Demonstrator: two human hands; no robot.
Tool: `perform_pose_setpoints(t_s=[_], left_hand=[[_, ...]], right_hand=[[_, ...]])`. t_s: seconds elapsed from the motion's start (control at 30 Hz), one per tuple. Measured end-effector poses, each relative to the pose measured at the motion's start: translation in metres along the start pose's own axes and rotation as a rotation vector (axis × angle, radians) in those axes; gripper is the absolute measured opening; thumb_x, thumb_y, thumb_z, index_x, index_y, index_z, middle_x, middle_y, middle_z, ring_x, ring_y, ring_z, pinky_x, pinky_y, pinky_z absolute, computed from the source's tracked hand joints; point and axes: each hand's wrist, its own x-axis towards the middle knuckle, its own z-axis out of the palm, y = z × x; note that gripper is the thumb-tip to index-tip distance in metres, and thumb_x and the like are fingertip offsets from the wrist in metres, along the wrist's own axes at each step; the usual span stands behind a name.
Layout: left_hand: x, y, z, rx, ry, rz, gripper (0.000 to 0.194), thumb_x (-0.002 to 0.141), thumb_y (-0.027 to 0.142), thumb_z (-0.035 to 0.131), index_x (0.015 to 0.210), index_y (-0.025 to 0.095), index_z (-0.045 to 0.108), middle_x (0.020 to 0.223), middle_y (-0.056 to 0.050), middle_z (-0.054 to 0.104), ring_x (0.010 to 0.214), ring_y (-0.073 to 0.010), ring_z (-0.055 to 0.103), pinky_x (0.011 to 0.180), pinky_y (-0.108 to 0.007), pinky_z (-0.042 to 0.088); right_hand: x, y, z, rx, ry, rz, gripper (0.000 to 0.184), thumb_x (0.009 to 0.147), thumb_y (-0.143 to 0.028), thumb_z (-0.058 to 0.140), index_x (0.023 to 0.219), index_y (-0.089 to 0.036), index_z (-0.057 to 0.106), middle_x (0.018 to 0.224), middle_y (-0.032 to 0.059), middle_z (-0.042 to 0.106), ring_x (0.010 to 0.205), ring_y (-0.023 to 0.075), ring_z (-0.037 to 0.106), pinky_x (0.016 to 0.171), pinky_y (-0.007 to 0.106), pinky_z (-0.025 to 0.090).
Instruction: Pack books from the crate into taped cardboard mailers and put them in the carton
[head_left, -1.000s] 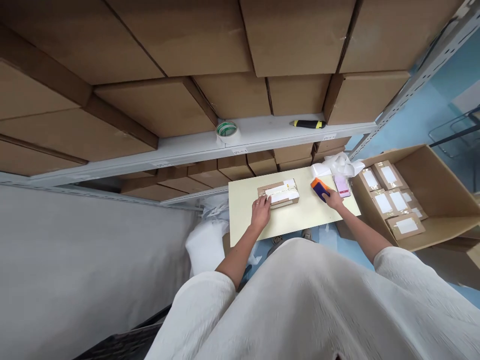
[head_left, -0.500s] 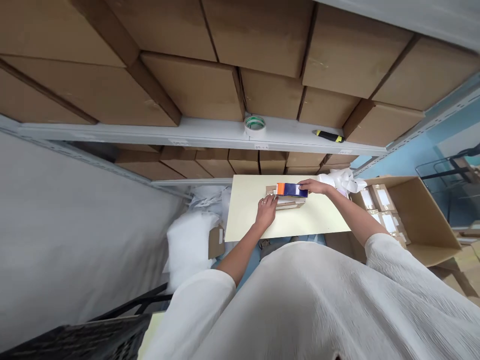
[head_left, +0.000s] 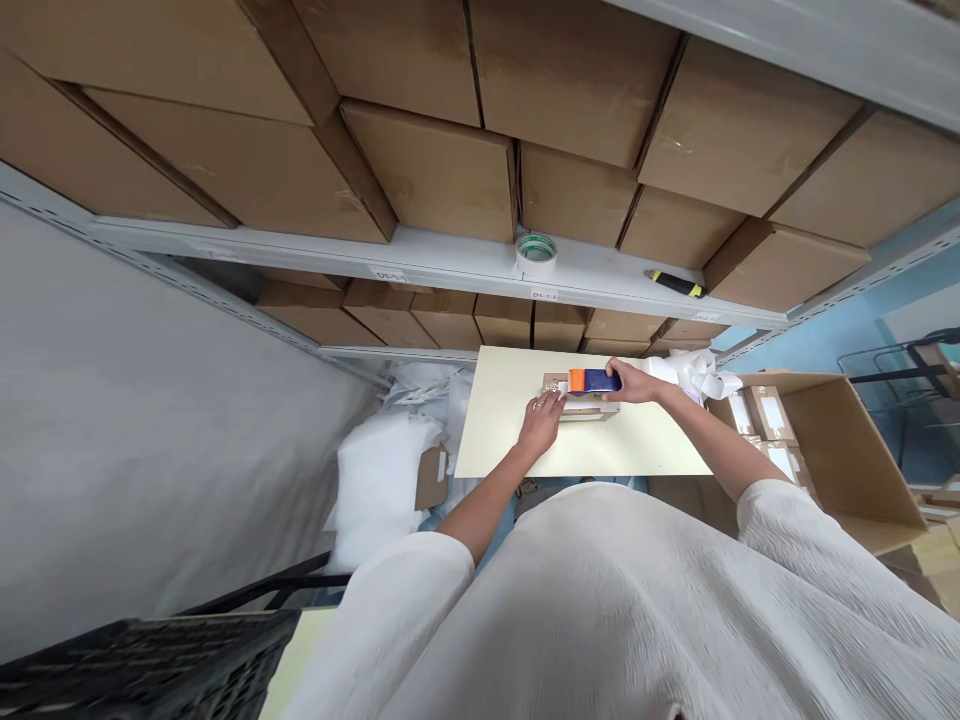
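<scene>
A small dark blue and orange box is gripped at its right end by my right hand, thumb and fingers closed around it. It is over a small brown cardboard box, which lies on the pale yellow tabletop. My left hand is closed at the cardboard box's left side, its fingertips near the left end of the blue and orange box. Whether the blue and orange box rests on the cardboard or inside it, I cannot tell.
Above the table, a shelf bears large cartons, a tape roll and a black-yellow cutter. Crumpled white wrapping lies at the table's right, beside an open carton of small boxes. White foam sheets stand left.
My right hand has turned and wrapped further around the blue and orange box. My left fingers have shifted slightly along the cardboard box. The camera view has tilted a little.
</scene>
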Motion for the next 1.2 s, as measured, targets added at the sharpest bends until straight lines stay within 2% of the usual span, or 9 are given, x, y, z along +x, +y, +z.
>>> perform_pose_setpoints(t_s=[0.07, 0.13, 0.4, 0.53, 0.67, 0.77, 0.9, 1.03, 1.2], left_hand=[[0.0, 0.0, 0.0, 0.0, -0.006, 0.0, 0.064, 0.098, 0.004, 0.044, 0.158, 0.022, 0.06, 0.164, -0.016, 0.059, 0.158, -0.0317, 0.048, 0.128, -0.051, 0.036], [0.0, -0.001, -0.001, -0.001, -0.012, -0.001, 0.063, 0.099, 0.005, 0.044, 0.157, 0.021, 0.061, 0.165, -0.016, 0.058, 0.158, -0.0316, 0.048, 0.127, -0.051, 0.037], [0.003, -0.002, -0.004, 0.02, -0.032, 0.008, 0.063, 0.099, 0.006, 0.044, 0.158, 0.022, 0.06, 0.164, -0.016, 0.058, 0.157, -0.0314, 0.048, 0.127, -0.052, 0.038], [0.006, -0.002, -0.006, 0.022, -0.048, 0.007, 0.063, 0.098, 0.006, 0.045, 0.157, 0.022, 0.061, 0.164, -0.016, 0.059, 0.157, -0.0316, 0.049, 0.127, -0.052, 0.038], [0.006, -0.002, -0.007, 0.014, -0.047, 0.001, 0.066, 0.096, 0.007, 0.047, 0.159, 0.022, 0.059, 0.164, -0.017, 0.059, 0.157, -0.0319, 0.048, 0.127, -0.052, 0.038], [0.006, -0.001, -0.007, -0.004, -0.042, -0.007, 0.066, 0.095, 0.007, 0.047, 0.159, 0.021, 0.058, 0.163, -0.018, 0.058, 0.157, -0.0329, 0.048, 0.126, -0.053, 0.039], [0.006, 0.0, -0.008, -0.024, -0.041, -0.008, 0.065, 0.096, 0.007, 0.046, 0.158, 0.021, 0.06, 0.163, -0.018, 0.059, 0.156, -0.033, 0.049, 0.126, -0.052, 0.039], [0.004, 0.001, -0.01, -0.037, -0.045, -0.011, 0.07, 0.094, 0.006, 0.049, 0.16, 0.024, 0.058, 0.163, -0.017, 0.059, 0.157, -0.0326, 0.049, 0.128, -0.054, 0.038], [0.006, 0.004, -0.019, -0.138, -0.053, -0.055, 0.058, 0.095, 0.006, 0.05, 0.148, 0.022, 0.067, 0.161, -0.016, 0.061, 0.155, -0.0322, 0.051, 0.128, -0.055, 0.039]], right_hand=[[-0.003, 0.002, -0.002, -0.068, 0.0, -0.018, 0.051, 0.071, -0.041, 0.081, 0.1, -0.028, 0.041, 0.098, 0.0009, 0.06, 0.083, 0.021, 0.05, 0.07, 0.031, 0.039], [-0.007, 0.006, -0.005, -0.09, 0.007, -0.012, 0.051, 0.073, -0.04, 0.08, 0.099, -0.028, 0.039, 0.096, 0.0004, 0.06, 0.08, 0.0201, 0.048, 0.068, 0.031, 0.037], [-0.027, 0.029, -0.002, -0.005, 0.141, 0.045, 0.054, 0.068, -0.04, 0.078, 0.098, -0.029, 0.034, 0.095, -0.0014, 0.059, 0.079, 0.0182, 0.046, 0.068, 0.029, 0.037], [-0.041, 0.038, -0.011, 0.038, 0.221, 0.089, 0.057, 0.066, -0.041, 0.078, 0.098, -0.029, 0.032, 0.091, -0.0032, 0.056, 0.076, 0.0173, 0.044, 0.067, 0.029, 0.037], [-0.045, 0.035, -0.018, 0.076, 0.225, 0.084, 0.057, 0.065, -0.041, 0.077, 0.099, -0.029, 0.032, 0.089, -0.0046, 0.054, 0.075, 0.0166, 0.042, 0.067, 0.029, 0.036], [-0.035, 0.023, -0.009, 0.119, 0.223, 0.035, 0.054, 0.065, -0.037, 0.075, 0.099, -0.029, 0.033, 0.092, -0.0038, 0.053, 0.078, 0.0169, 0.043, 0.069, 0.029, 0.037], [-0.013, 0.009, 0.017, 0.191, 0.218, -0.006, 0.051, 0.064, -0.033, 0.07, 0.099, -0.029, 0.033, 0.095, -0.003, 0.05, 0.083, 0.0177, 0.044, 0.07, 0.028, 0.039], [-0.006, 0.014, 0.032, 0.216, 0.173, 0.041, 0.052, 0.063, -0.033, 0.068, 0.099, -0.03, 0.031, 0.092, -0.004, 0.048, 0.079, 0.0175, 0.041, 0.067, 0.028, 0.036], [-0.01, 0.027, 0.03, 0.162, 0.167, 0.062, 0.051, 0.061, -0.031, 0.067, 0.098, -0.03, 0.032, 0.09, -0.004, 0.048, 0.08, 0.0184, 0.041, 0.068, 0.029, 0.034]])
